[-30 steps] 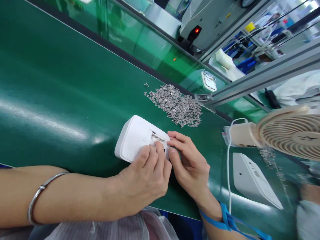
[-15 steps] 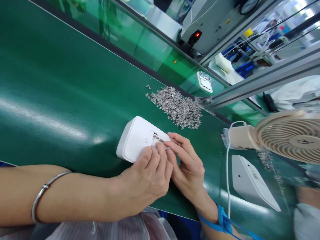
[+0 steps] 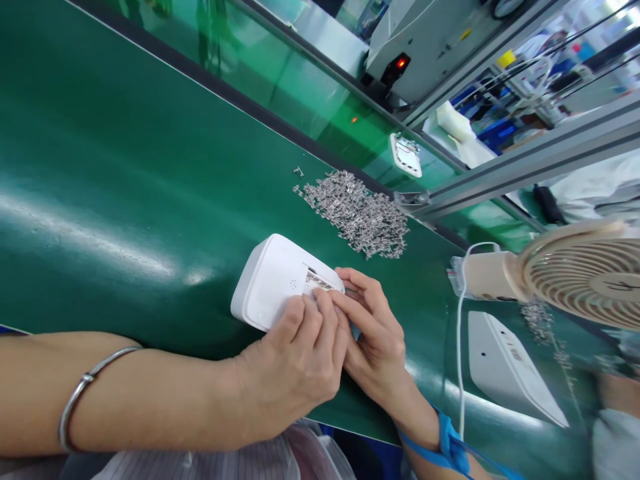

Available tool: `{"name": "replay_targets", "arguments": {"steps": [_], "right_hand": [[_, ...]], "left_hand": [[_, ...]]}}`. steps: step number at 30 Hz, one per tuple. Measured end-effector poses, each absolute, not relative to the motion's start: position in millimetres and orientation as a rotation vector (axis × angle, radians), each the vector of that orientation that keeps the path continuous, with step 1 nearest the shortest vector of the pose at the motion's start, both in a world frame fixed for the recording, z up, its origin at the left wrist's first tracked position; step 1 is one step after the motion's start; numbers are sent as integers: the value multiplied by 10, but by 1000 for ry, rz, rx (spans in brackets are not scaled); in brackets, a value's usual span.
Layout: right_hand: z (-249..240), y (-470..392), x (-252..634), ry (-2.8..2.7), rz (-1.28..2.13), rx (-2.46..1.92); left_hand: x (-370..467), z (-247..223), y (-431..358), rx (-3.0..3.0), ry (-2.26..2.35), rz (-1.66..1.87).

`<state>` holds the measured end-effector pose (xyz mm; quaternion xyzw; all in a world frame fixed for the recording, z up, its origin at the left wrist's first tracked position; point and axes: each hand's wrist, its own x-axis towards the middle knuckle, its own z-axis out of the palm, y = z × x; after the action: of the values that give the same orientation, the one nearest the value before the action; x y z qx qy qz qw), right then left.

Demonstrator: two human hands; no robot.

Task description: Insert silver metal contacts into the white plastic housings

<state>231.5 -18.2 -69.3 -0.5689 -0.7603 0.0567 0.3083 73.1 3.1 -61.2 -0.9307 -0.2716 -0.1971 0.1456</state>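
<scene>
A white plastic housing (image 3: 267, 277) lies on the green work surface, with a small rectangular recess (image 3: 315, 280) in its face and bits of metal inside. My left hand (image 3: 300, 353) rests over its near edge, fingers curled together at the recess; whatever they pinch is hidden. At the right end of the housing is my right hand (image 3: 375, 327), its fingers bent round that end and one fingertip at the recess beside the left fingers. Beyond the housing lies a heap of small metal contact pieces (image 3: 360, 213), with a few loose ones at its left.
To the right stand a beige fan (image 3: 595, 273), its white cable (image 3: 460, 360) and another white housing (image 3: 510, 367). A metal frame post (image 3: 530, 153) rises at the back right. Behind the dark edge strip, a white frame-like part (image 3: 406, 157) lies on green. Another person's arm (image 3: 617, 393) is at far right.
The left fingers have shifted slightly toward the near edge, so more of the recess shows. Both hands stay at the housing; the whole view has moved a little.
</scene>
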Motion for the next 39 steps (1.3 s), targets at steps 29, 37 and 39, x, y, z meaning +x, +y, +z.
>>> {"name": "replay_targets", "arguments": {"steps": [29,37,39], "right_hand": [[-735,-198,2280,-1866,133,-1466],[-703,-209,2275,-1890,140,-1500],[-697,-210,2272,-1891,147,-1501]], "left_hand": [[707,-586,28,-2711,-796,-539],[729,-603,32,-2723,-813,-570],[733,-614,34,-2723,-820,-574]]}}
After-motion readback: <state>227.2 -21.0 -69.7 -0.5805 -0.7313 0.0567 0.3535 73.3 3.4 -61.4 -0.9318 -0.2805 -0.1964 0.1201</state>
